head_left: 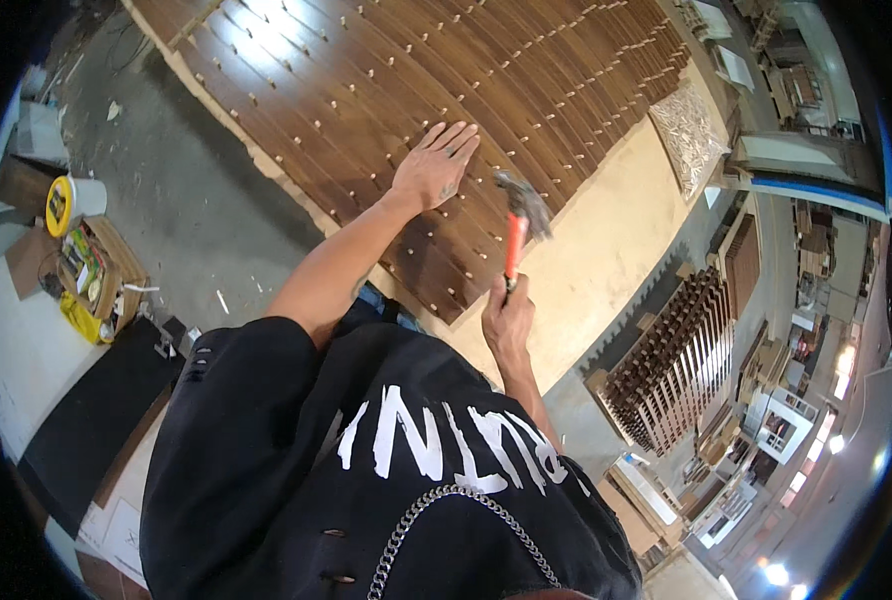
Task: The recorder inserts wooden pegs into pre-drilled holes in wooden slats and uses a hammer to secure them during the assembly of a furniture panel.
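Observation:
My right hand (509, 315) is closed around the handle of a hammer (516, 245) with an orange shaft and a dark metal head, held up over the near right edge of the brown wooden panel (366, 140). The hammer head is slightly smeared by motion. My left hand (438, 163) lies flat on the panel with its fingers stretched out, left of the hammer. Small pale wooden pegs (469, 275) stick up in rows from the dark strips of the panel, several close to both hands.
A light board (606, 290) lies under the panel and extends to the right. On it is a heap of loose pale pegs (688, 140). Stacked brown slats (666, 360) stand lower right. At left are a white bucket with yellow lid (74, 203) and an open box (101, 270) of items.

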Demonstrator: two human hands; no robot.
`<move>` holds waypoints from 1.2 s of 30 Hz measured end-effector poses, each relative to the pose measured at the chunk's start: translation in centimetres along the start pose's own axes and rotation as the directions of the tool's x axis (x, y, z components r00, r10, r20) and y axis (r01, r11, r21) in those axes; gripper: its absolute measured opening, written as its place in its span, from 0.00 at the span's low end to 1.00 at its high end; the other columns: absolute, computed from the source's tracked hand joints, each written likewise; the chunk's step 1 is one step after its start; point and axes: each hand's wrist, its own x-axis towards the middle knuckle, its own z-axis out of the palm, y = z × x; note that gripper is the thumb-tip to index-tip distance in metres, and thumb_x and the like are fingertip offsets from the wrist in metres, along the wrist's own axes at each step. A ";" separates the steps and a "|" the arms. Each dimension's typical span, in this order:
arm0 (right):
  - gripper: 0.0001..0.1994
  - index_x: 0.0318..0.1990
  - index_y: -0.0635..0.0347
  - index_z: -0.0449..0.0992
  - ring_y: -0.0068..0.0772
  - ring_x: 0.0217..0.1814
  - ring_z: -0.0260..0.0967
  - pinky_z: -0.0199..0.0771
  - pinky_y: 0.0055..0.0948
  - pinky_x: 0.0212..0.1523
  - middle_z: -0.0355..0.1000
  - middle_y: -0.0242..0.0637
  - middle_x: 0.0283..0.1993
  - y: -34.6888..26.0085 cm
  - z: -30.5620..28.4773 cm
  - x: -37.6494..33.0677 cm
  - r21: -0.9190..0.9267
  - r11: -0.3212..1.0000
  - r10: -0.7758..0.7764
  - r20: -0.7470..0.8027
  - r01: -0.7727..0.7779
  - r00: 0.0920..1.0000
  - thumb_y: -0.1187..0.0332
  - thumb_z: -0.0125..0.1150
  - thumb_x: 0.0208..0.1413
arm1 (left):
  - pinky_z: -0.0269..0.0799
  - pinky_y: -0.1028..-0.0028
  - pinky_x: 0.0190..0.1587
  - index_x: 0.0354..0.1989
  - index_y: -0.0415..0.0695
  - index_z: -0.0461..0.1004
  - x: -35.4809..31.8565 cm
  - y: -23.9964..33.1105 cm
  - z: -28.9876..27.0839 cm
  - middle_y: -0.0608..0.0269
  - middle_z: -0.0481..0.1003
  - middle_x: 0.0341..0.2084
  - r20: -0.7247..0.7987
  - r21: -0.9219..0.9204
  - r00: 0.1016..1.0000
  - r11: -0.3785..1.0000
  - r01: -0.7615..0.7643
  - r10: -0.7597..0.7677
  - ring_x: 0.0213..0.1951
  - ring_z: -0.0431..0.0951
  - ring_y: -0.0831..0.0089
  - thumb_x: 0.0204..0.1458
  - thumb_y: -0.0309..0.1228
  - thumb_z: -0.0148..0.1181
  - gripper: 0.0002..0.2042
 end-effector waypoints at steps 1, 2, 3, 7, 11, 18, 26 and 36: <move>0.13 0.41 0.63 0.65 0.62 0.23 0.71 0.67 0.54 0.23 0.70 0.57 0.22 0.1 0.0 -0.4 0.001 1.000 -0.003 0.010 0.003 1.000 0.60 0.51 0.64 | 0.45 0.62 0.71 0.64 0.40 0.61 0.0 0.0 -0.2 0.59 0.58 0.67 0.003 0.002 1.000 1.000 0.010 -0.010 0.69 0.54 0.64 0.58 0.30 0.47 0.24; 0.13 0.42 0.63 0.65 0.62 0.23 0.71 0.67 0.54 0.23 0.70 0.57 0.21 0.1 0.0 -0.7 0.034 0.999 0.038 -0.017 -0.037 0.999 0.61 0.52 0.64 | 0.45 0.62 0.72 0.64 0.40 0.61 0.2 0.0 -0.3 0.59 0.58 0.67 0.001 -0.006 1.000 1.000 0.002 -0.002 0.69 0.54 0.64 0.57 0.29 0.48 0.25; 0.13 0.42 0.63 0.65 0.63 0.23 0.71 0.66 0.54 0.23 0.70 0.57 0.21 0.1 -0.1 -1.0 0.067 0.995 0.079 -0.044 -0.076 0.996 0.61 0.52 0.63 | 0.44 0.63 0.72 0.65 0.40 0.60 0.4 0.0 -0.4 0.59 0.57 0.68 -0.002 -0.014 1.000 1.000 -0.007 0.007 0.69 0.54 0.65 0.57 0.29 0.48 0.25; 0.14 0.40 0.63 0.65 0.62 0.23 0.71 0.68 0.53 0.23 0.70 0.57 0.20 3.3 2.4 0.4 -0.215 0.976 0.001 0.173 0.036 0.985 0.59 0.53 0.63 | 0.44 0.64 0.72 0.65 0.40 0.60 -0.3 -0.8 0.3 0.59 0.57 0.68 0.021 0.037 0.999 0.999 -0.039 0.038 0.70 0.53 0.65 0.55 0.27 0.49 0.26; 0.13 0.41 0.63 0.65 0.62 0.22 0.70 0.68 0.52 0.22 0.70 0.56 0.20 1.5 0.4 -1.4 -0.132 0.991 0.006 0.145 0.013 0.989 0.61 0.54 0.63 | 0.44 0.64 0.72 0.64 0.40 0.61 -0.4 -1.1 0.6 0.58 0.59 0.67 0.011 -0.052 0.999 0.998 -0.043 0.044 0.70 0.53 0.65 0.52 0.23 0.49 0.27; 0.13 0.40 0.63 0.65 0.64 0.24 0.71 0.67 0.51 0.22 0.69 0.58 0.20 1.6 1.9 -3.0 -0.199 0.980 0.038 0.186 0.000 0.982 0.60 0.52 0.63 | 0.46 0.65 0.72 0.62 0.41 0.64 -0.3 -1.2 0.6 0.58 0.61 0.65 -0.021 -0.100 0.998 0.993 -0.066 0.064 0.68 0.56 0.65 0.53 0.23 0.50 0.25; 0.15 0.39 0.64 0.66 0.65 0.24 0.71 0.70 0.55 0.26 0.71 0.61 0.21 -0.8 -0.4 -5.7 0.013 0.996 0.088 0.141 -0.091 0.986 0.59 0.53 0.62 | 0.45 0.66 0.72 0.62 0.42 0.64 0.0 -0.9 0.6 0.61 0.60 0.66 -0.025 -0.070 0.999 0.996 -0.049 0.048 0.69 0.55 0.68 0.52 0.25 0.50 0.25; 0.13 0.38 0.63 0.67 0.64 0.25 0.72 0.70 0.53 0.26 0.71 0.58 0.21 -0.4 0.6 -8.3 -0.083 0.992 0.110 0.200 -0.095 0.974 0.60 0.52 0.63 | 0.48 0.64 0.71 0.60 0.41 0.66 -0.3 -0.8 0.8 0.59 0.62 0.65 -0.059 -0.053 0.996 0.996 -0.075 0.072 0.68 0.58 0.65 0.53 0.24 0.50 0.23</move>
